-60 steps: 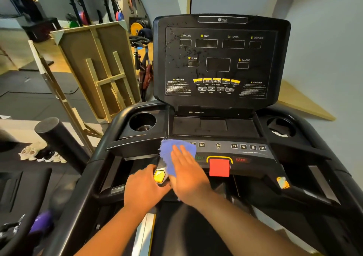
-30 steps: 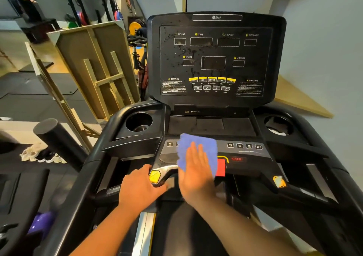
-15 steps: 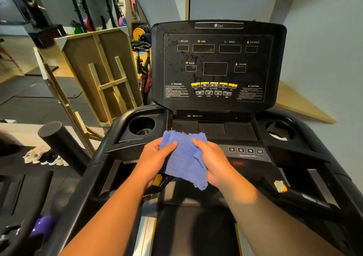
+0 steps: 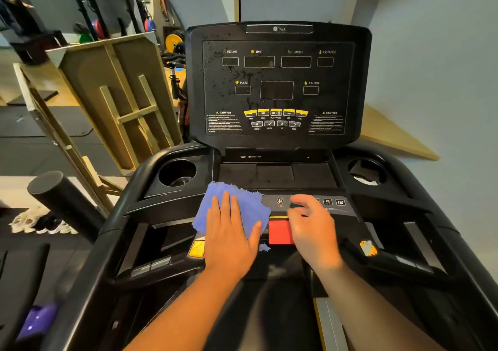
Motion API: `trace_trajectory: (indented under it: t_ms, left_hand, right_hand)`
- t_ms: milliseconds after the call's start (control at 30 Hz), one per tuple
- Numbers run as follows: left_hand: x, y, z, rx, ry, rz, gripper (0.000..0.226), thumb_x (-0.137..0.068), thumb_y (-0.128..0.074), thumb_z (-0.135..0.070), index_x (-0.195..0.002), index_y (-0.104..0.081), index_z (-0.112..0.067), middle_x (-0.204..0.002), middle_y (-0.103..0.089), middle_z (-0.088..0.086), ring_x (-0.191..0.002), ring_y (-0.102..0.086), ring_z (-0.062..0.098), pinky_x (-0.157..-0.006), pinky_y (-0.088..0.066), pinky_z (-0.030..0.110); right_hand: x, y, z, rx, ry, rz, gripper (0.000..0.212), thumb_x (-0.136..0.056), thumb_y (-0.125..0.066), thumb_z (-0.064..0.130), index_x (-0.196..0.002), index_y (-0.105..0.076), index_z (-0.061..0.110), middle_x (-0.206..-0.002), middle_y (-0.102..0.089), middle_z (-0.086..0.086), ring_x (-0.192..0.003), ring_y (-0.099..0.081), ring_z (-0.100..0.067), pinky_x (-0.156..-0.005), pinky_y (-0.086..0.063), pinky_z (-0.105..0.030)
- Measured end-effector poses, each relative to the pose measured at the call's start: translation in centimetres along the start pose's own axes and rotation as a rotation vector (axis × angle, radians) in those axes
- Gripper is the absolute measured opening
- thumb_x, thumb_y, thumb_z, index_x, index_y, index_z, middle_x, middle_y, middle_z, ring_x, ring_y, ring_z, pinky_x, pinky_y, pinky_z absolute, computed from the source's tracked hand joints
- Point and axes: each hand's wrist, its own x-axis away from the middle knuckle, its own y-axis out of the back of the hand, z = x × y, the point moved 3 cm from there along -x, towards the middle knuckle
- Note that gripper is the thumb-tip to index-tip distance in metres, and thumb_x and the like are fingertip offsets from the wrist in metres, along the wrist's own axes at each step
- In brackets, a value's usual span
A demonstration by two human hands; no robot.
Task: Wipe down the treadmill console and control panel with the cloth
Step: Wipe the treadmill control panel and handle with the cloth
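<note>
While the left hand (image 4: pixel 229 240) lies flat with straight fingers on the blue cloth (image 4: pixel 242 210), the cloth is spread over the left part of the control panel (image 4: pixel 334 210), below the console (image 4: pixel 277 83). The right hand (image 4: pixel 314 229) hovers over the panel just right of the red stop button (image 4: pixel 280 232); its fingers are loosely curled and hold nothing. Dark specks mark the console's left side. A cup holder (image 4: pixel 176 172) sits on the left.

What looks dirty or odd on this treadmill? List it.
Dark droplets speckle the left side of the upright display panel, not yet wiped. Something white and crumpled lies in the right cup holder. The left hand presses the blue cloth lower down.
</note>
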Motion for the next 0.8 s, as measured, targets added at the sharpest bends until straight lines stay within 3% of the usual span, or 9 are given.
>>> trace_trajectory:
  t_ms: [67, 133, 267, 367, 500, 667, 733, 800]
  left_hand:
    - [-0.5, -1.1, -0.6, -0.065, 0.039, 0.032, 0.098, -0.093, -0.008, -0.077, -0.160, -0.012, -0.005, -0.168, -0.011, 0.016, -0.155, -0.006, 0.035, -0.125, -0.007, 0.047]
    - [-1.3, -1.4, -1.7, -0.087, 0.027, 0.059, 0.102, -0.090, -0.004, -0.079, -0.160, -0.004, -0.004, -0.168, -0.003, 0.017, -0.156, 0.002, 0.035, -0.127, -0.005, 0.050]
    - [-1.6, -2.2, -5.9, -0.025, -0.071, 0.142, 0.102, -0.091, -0.011, -0.078, -0.159, 0.004, -0.005, -0.169, 0.007, 0.013, -0.155, 0.015, 0.032, -0.126, 0.004, 0.048]
    - [-1.8, -3.4, -10.1, 0.001, -0.175, 0.191, 0.097, -0.094, -0.018, -0.073, -0.160, 0.005, -0.007, -0.169, 0.008, 0.010, -0.154, 0.019, 0.030, -0.126, 0.008, 0.046]
    - [-1.7, -5.1, -15.0, -0.041, -0.342, 0.209, 0.075, -0.104, -0.026, -0.051, -0.160, -0.005, -0.007, -0.169, 0.002, 0.012, -0.155, 0.011, 0.036, -0.126, 0.001, 0.049]
    - [-1.0, -6.9, -17.8, -0.095, -0.636, 0.206, 0.059, -0.103, -0.027, -0.033, -0.155, -0.030, -0.005, -0.164, -0.028, 0.013, -0.153, -0.018, 0.040, -0.122, -0.021, 0.054]
    - [-2.0, -6.1, -17.0, -0.049, -0.575, 0.193, 0.062, -0.101, -0.017, -0.035, -0.155, -0.031, -0.008, -0.163, -0.032, 0.011, -0.151, -0.023, 0.037, -0.122, -0.023, 0.052]
    - [-3.3, -4.9, -15.9, 0.019, -0.445, 0.142, 0.059, -0.102, -0.018, -0.033, -0.153, -0.034, -0.008, -0.160, -0.036, 0.011, -0.149, -0.025, 0.036, -0.121, -0.025, 0.050]
  right_hand:
    - [0.5, 1.4, -1.5, -0.047, -0.060, -0.070, 0.027, -0.092, -0.058, 0.011, -0.116, -0.065, 0.019, -0.102, -0.068, 0.003, -0.091, -0.062, -0.005, -0.068, -0.040, -0.006]
    - [1.1, 3.0, -2.6, -0.098, -0.081, -0.119, 0.025, -0.092, -0.059, 0.009, -0.114, -0.067, 0.018, -0.099, -0.070, 0.004, -0.088, -0.063, 0.000, -0.068, -0.043, -0.006]
    - [2.0, 6.6, -4.0, -0.101, -0.058, -0.227, 0.022, -0.094, -0.059, 0.012, -0.112, -0.067, 0.022, -0.098, -0.065, 0.016, -0.094, -0.061, 0.001, -0.085, -0.051, -0.025]
    - [2.2, 8.9, -4.7, -0.140, -0.088, -0.286, 0.022, -0.094, -0.058, 0.014, -0.112, -0.067, 0.025, -0.099, -0.066, 0.013, -0.092, -0.063, -0.003, -0.079, -0.051, -0.026]
    - [2.5, 11.3, -5.8, -0.121, -0.113, -0.330, 0.023, -0.094, -0.056, 0.014, -0.111, -0.067, 0.026, -0.098, -0.065, 0.016, -0.086, -0.061, 0.003, -0.071, -0.044, -0.020]
    - [3.0, 12.7, -7.2, -0.104, -0.113, -0.347, 0.025, -0.093, -0.054, 0.011, -0.110, -0.067, 0.024, -0.101, -0.066, 0.014, -0.098, -0.062, -0.005, -0.072, -0.044, -0.020]
    - [2.9, 13.2, -7.7, -0.030, -0.110, -0.325, 0.030, -0.094, -0.053, 0.013, -0.120, -0.064, 0.024, -0.111, -0.064, 0.012, -0.104, -0.059, -0.007, -0.080, -0.046, -0.023]
    - [2.5, 13.5, -8.8, 0.127, -0.102, -0.262, 0.037, -0.097, -0.052, 0.016, -0.133, -0.057, 0.024, -0.132, -0.057, 0.005, -0.125, -0.051, -0.013, -0.102, -0.046, -0.035]
